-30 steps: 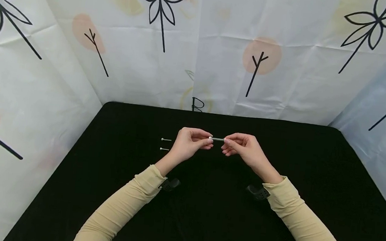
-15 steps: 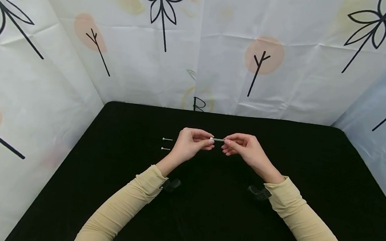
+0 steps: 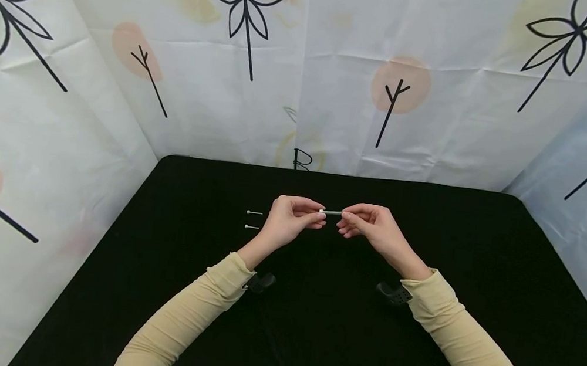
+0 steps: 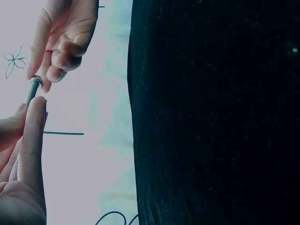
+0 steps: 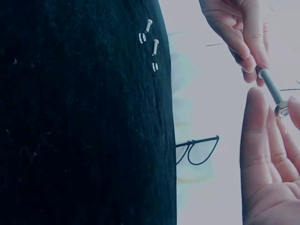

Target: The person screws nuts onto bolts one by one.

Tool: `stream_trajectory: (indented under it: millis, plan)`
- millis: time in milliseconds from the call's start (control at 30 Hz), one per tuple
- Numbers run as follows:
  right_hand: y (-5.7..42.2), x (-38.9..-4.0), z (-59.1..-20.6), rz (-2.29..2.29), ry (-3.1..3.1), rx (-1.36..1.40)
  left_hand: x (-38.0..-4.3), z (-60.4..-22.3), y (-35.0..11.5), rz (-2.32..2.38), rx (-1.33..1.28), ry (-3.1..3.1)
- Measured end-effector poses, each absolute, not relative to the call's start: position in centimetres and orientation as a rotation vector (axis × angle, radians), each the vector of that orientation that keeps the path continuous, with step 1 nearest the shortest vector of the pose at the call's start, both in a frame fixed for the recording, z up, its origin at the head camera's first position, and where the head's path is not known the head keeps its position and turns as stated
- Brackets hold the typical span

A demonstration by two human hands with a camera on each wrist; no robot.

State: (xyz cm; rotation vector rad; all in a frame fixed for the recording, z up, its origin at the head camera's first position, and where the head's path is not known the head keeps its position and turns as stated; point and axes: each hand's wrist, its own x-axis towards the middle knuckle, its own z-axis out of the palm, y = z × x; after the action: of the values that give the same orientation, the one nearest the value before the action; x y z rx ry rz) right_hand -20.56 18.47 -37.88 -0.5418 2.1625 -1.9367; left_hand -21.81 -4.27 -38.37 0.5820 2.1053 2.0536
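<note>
A threaded metal bolt (image 5: 271,88) spans the gap between both hands, roughly level and raised off the table. My left hand (image 3: 292,217) pinches its head end between thumb and fingers. On the other end sits a nut (image 5: 281,109), which my right hand (image 3: 366,220) pinches, with the thumb against it in the right wrist view. In the left wrist view the nut (image 4: 35,81) shows at the right fingertips, and the left fingers cover much of the bolt's shaft.
Left of the left hand, two more bolts (image 3: 254,213) (image 3: 251,227) lie on the black-covered table (image 3: 322,327). Beside them in the right wrist view are small metal rings (image 5: 142,38) (image 5: 155,67), too small to identify. A patterned white curtain (image 3: 332,110) stands behind the table.
</note>
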Motion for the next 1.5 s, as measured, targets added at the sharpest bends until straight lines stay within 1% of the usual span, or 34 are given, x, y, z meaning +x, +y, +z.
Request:
stream_trajectory:
  millis: [100,200,367,533,800,1067,1267,1500]
  plan:
    - [18.5,-20.5,-37.8,-1.921,2.179,-0.517,-21.9,-38.4,-4.3,2.041,0.591,2.117]
    - [18.6,-20.4,-37.7,-1.948,2.168,-0.552,-21.7,-38.2,-4.4,2.028,0.596,2.121]
    - [18.6,-20.4,-37.7,-1.969,2.156,-0.592,-20.6,-36.7,-4.5,1.999,0.64,2.152]
    - [18.5,-20.4,-37.6,-1.918,2.181,-0.528,-20.1,-36.0,-4.5,1.995,0.678,2.191]
    - [18.6,-20.5,-37.6,-1.984,2.137,-0.602,-20.2,-36.1,-4.6,1.994,0.643,2.199]
    - [18.3,-20.6,-37.6,-1.929,2.19,-0.515,-20.0,-36.0,-4.5,2.006,0.656,2.177]
    - [18.6,-20.6,-37.6,-1.969,2.153,-0.617,-19.9,-35.9,-4.7,2.021,0.655,2.171]
    - [18.2,-20.5,-37.6,-1.917,2.178,-0.525,-20.2,-36.4,-4.6,2.015,0.665,2.175]
